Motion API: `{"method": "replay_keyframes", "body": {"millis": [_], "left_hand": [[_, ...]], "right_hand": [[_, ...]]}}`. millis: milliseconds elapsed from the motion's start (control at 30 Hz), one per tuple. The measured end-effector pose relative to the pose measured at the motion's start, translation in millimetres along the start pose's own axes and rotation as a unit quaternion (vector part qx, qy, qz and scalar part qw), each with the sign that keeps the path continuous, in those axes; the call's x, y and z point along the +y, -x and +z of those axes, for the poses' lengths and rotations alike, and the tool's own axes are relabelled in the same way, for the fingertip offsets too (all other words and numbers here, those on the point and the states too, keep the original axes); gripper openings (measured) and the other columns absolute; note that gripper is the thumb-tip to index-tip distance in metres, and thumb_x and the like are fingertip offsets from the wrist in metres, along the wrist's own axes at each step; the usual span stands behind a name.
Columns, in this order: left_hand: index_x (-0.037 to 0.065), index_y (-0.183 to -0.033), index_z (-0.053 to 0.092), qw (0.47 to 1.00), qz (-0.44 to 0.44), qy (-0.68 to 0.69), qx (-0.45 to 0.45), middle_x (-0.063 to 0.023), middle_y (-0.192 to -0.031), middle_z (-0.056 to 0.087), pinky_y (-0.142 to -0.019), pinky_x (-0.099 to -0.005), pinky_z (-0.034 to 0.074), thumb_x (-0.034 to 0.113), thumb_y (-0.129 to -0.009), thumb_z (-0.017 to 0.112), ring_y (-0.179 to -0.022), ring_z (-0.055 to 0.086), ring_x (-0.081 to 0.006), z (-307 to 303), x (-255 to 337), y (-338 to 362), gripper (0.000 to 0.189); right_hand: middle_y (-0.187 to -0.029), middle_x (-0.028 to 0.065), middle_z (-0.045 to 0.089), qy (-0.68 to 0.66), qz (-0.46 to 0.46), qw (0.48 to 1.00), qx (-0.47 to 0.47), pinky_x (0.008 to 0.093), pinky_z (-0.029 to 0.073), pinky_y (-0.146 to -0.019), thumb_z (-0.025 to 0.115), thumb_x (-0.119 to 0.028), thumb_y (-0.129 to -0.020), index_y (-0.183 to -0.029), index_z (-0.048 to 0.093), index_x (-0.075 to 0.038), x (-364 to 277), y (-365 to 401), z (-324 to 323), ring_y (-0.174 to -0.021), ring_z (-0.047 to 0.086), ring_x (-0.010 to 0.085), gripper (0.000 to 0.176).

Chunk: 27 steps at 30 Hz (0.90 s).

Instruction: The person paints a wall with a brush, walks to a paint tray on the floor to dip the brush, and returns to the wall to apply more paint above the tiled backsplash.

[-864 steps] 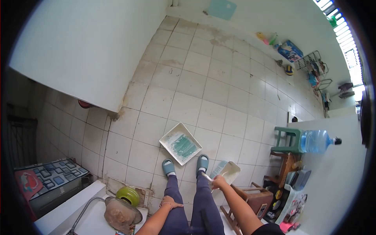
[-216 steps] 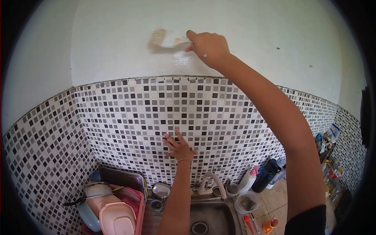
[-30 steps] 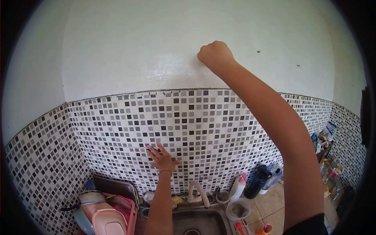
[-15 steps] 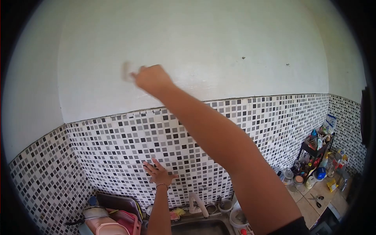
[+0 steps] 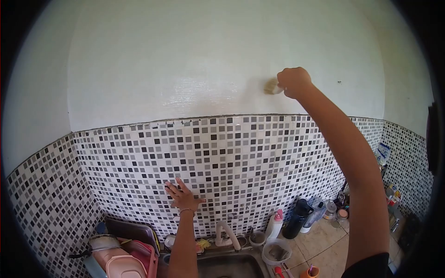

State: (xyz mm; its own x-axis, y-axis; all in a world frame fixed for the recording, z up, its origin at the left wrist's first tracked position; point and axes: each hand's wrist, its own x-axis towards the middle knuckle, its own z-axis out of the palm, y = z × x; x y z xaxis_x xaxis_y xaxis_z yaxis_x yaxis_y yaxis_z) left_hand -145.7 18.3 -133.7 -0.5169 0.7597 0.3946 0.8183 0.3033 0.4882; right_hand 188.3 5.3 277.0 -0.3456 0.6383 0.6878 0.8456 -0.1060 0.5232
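My right hand point(image 5: 295, 82) is closed around a paintbrush point(image 5: 272, 86), whose pale bristles are at the painted wall point(image 5: 139, 69) above the tiles. A shiny, wet-looking patch point(image 5: 199, 92) shows on the wall to the left of the brush. Lower down, my left hand point(image 5: 185, 199) lies against the mosaic tiles point(image 5: 222, 157) with its fingers spread, and a thin bracelet circles the wrist.
Below are a sink point(image 5: 227, 268) with a curved faucet point(image 5: 227, 231), and pink basins point(image 5: 125, 266) at the left. A white pump bottle point(image 5: 274, 226), a dark bottle point(image 5: 297, 220) and a clear tub point(image 5: 276, 251) stand on the counter point(image 5: 324, 241).
My right hand has swept the brush to the right along the wall. My left hand remains spread on the tiles. The view has shifted, showing more bottles on the counter.
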Motion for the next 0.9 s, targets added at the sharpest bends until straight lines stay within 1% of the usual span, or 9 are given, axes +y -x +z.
{"method": "replay_keyframes", "body": {"millis": [133,300,400,600,633,733,800,833,900], "left_hand": [[0.012,-0.151,-0.019,1.000,0.007,0.015,0.000,-0.0308,-0.153,-0.024,-0.094,-0.0764,0.033,0.058,-0.053,0.088,-0.143,-0.013,-0.0513,-2,-1,0,0.152],[0.012,-0.151,-0.020,1.000,0.002,0.009,-0.004,-0.0310,-0.152,-0.025,-0.094,-0.0758,0.033,0.057,-0.051,0.089,-0.142,-0.014,-0.0517,-2,-1,0,0.154],[0.011,-0.151,-0.020,1.000,0.001,0.002,0.001,-0.0314,-0.152,-0.025,-0.096,-0.0746,0.032,0.058,-0.048,0.090,-0.142,-0.015,-0.0527,4,-3,-4,0.157],[0.010,-0.151,-0.020,0.999,0.022,-0.003,0.032,-0.0320,-0.152,-0.024,-0.103,-0.0715,0.027,0.062,-0.048,0.088,-0.141,-0.015,-0.0532,9,-6,-4,0.158],[0.009,-0.150,-0.022,1.000,0.000,-0.001,-0.016,-0.0325,-0.151,-0.025,-0.106,-0.0697,0.022,0.062,-0.048,0.088,-0.141,-0.015,-0.0533,0,-1,-3,0.159],[0.013,-0.152,-0.018,0.999,0.012,-0.016,0.029,-0.0287,-0.154,-0.024,-0.094,-0.0739,0.036,0.056,-0.056,0.088,-0.144,-0.011,-0.0495,6,-4,-2,0.149],[0.008,-0.149,-0.024,1.000,0.006,0.015,-0.027,-0.0326,-0.150,-0.027,-0.109,-0.0684,0.019,0.059,-0.050,0.089,-0.141,-0.018,-0.0533,1,-3,-4,0.158],[0.008,-0.149,-0.024,0.999,-0.006,0.002,-0.035,-0.0325,-0.150,-0.028,-0.108,-0.0687,0.019,0.058,-0.052,0.089,-0.141,-0.019,-0.0527,-4,1,-3,0.157],[0.008,-0.149,-0.024,1.000,0.003,0.002,-0.022,-0.0318,-0.151,-0.028,-0.106,-0.0695,0.023,0.057,-0.053,0.089,-0.141,-0.019,-0.0523,-4,-1,0,0.156]], "right_hand": [[-0.095,0.0045,0.071,0.034,0.005,0.999,0.023,0.0361,0.057,-0.070,0.066,-0.016,-0.082,-0.091,0.071,-0.013,-3,5,-37,-0.090,0.070,0.0254,0.011],[-0.099,0.0063,0.067,-0.078,-0.058,0.981,0.167,0.0378,0.055,-0.078,0.056,-0.015,-0.089,-0.107,0.068,-0.021,-32,-21,-59,-0.092,0.067,0.0233,0.022],[-0.098,0.0088,0.067,-0.149,-0.012,0.969,0.199,0.0392,0.055,-0.078,0.052,-0.010,-0.089,-0.116,0.065,-0.020,-67,-35,-65,-0.092,0.067,0.0250,0.032],[-0.095,0.0110,0.069,-0.195,0.024,0.973,0.124,0.0415,0.055,-0.074,0.052,-0.006,-0.088,-0.115,0.063,-0.013,-107,-33,-11,-0.088,0.068,0.0284,0.030],[-0.097,0.0118,0.069,-0.193,0.003,0.972,0.132,0.0421,0.055,-0.072,0.054,-0.006,-0.087,-0.109,0.064,-0.013,-102,-32,-7,-0.088,0.069,0.0292,0.026],[-0.093,0.0118,0.070,-0.191,-0.025,0.980,0.053,0.0415,0.054,-0.070,0.058,-0.009,-0.084,-0.102,0.066,-0.011,-85,-21,-24,-0.084,0.069,0.0273,0.020],[-0.106,0.0092,0.070,-0.124,-0.033,0.982,-0.140,0.0412,0.055,-0.074,0.064,-0.016,-0.083,-0.108,0.069,-0.014,-74,-20,-64,-0.091,0.069,0.0264,0.025],[-0.112,0.0079,0.069,-0.093,-0.035,0.967,-0.234,0.0411,0.055,-0.076,0.067,-0.019,-0.083,-0.111,0.070,-0.016,-70,-21,-82,-0.094,0.069,0.0259,0.028],[-0.114,0.0075,0.069,-0.109,-0.020,0.963,-0.247,0.0416,0.055,-0.076,0.071,-0.021,-0.079,-0.112,0.071,-0.016,-63,-27,-99,-0.094,0.069,0.0255,0.033]]}}
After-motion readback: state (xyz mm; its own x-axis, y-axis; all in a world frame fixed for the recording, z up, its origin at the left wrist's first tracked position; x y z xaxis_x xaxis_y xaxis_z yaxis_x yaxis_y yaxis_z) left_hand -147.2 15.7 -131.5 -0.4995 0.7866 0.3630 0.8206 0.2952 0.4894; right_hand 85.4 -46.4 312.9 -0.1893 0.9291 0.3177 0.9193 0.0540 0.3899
